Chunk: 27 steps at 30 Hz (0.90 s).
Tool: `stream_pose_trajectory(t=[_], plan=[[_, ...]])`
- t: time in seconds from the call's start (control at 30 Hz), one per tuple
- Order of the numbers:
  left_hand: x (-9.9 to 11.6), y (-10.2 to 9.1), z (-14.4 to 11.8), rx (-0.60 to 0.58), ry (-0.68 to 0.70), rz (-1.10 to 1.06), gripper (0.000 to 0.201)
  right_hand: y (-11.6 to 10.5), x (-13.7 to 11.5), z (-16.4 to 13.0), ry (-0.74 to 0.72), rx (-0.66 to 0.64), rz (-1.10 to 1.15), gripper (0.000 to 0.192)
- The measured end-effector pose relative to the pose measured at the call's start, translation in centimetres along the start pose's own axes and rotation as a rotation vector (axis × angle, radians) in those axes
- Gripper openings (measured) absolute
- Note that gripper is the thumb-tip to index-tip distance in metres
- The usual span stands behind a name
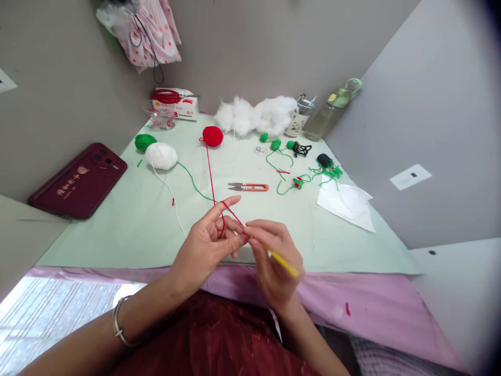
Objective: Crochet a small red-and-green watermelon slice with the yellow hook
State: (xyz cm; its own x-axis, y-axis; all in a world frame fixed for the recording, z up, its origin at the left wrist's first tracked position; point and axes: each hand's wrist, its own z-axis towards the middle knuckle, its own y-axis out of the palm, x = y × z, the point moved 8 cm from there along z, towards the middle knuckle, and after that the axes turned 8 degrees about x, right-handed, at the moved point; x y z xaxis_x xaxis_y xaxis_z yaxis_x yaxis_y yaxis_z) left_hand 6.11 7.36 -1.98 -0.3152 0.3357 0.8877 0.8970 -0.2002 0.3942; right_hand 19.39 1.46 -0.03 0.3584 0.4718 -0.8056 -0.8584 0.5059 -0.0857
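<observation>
Pale green surface (129, 219) in a grey-walled corner, left hand (205, 245) pinching looped red yarn (223, 222) at centre frame, right hand (274, 261) gripping a yellow hook (284, 263), red ball (212, 136) above, scissors (248, 186) between.

Three yarn balls (212, 136); one snips (248, 186)

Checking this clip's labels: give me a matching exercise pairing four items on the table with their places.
Things:
1. red yarn ball
2. thread snips
3. phone
4. water bottle

Places:
A. far right corner, against the wall
B. off the mat's left edge, lying face down
C. middle of the mat, just beyond the hands
D. far side of the mat, in front of the white stuffing

Pairs: 1-D, 2-C, 3-B, 4-A
</observation>
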Motion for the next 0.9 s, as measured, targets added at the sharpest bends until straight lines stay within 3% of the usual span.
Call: stream_pose_trajectory(t=[0.1, 0.17, 0.3, 0.43, 0.5, 0.57, 0.63, 0.67, 0.8, 0.9], plan=[[-0.9, 0.6, -0.2, -0.073, -0.1, -0.106, 0.074, -0.2, -0.8, -0.6, -0.208, 0.066, -0.138, 0.044], [-1.4, 0.9, -0.2, -0.117, -0.187, -0.194, 0.062, -0.6, -0.8, -0.4, -0.215, 0.118, -0.099, 0.041], [-0.9, 0.3, 0.3, -0.096, -0.212, -0.262, 0.046, -1.4, 0.2, 1.2, 0.027, 0.122, 0.103, 0.022], [-0.3, 0.2, 0.4, -0.081, -0.153, -0.238, 0.039, -1.2, 1.2, 1.8, 0.242, 0.091, 0.311, 0.023], [-0.3, 0.3, 0.2, -0.058, -0.094, -0.19, 0.044, -0.6, 0.5, 1.7, 0.13, 0.044, 0.212, 0.02], [-0.5, 0.5, 0.0, -0.04, -0.061, -0.147, 0.053, -0.4, -1.0, 1.3, -0.125, 0.062, -0.004, 0.019], [-1.1, 0.7, -0.1, -0.062, -0.116, -0.154, 0.053, -0.4, -2.1, 0.8, -0.307, 0.108, -0.16, 0.024], [-1.4, 0.9, -0.1, -0.086, -0.16, -0.177, 0.049, -0.7, -2.1, 0.8, -0.319, 0.138, -0.167, 0.024], [-1.1, 0.7, 0.2, -0.13, -0.184, -0.252, 0.03, -1.9, 0.5, 2.1, 0.055, 0.177, 0.178, 0.021], [-0.5, 0.5, 0.3, -0.106, -0.108, -0.22, 0.032, -0.8, 1.6, 2.5, 0.25, 0.091, 0.42, 0.019]])
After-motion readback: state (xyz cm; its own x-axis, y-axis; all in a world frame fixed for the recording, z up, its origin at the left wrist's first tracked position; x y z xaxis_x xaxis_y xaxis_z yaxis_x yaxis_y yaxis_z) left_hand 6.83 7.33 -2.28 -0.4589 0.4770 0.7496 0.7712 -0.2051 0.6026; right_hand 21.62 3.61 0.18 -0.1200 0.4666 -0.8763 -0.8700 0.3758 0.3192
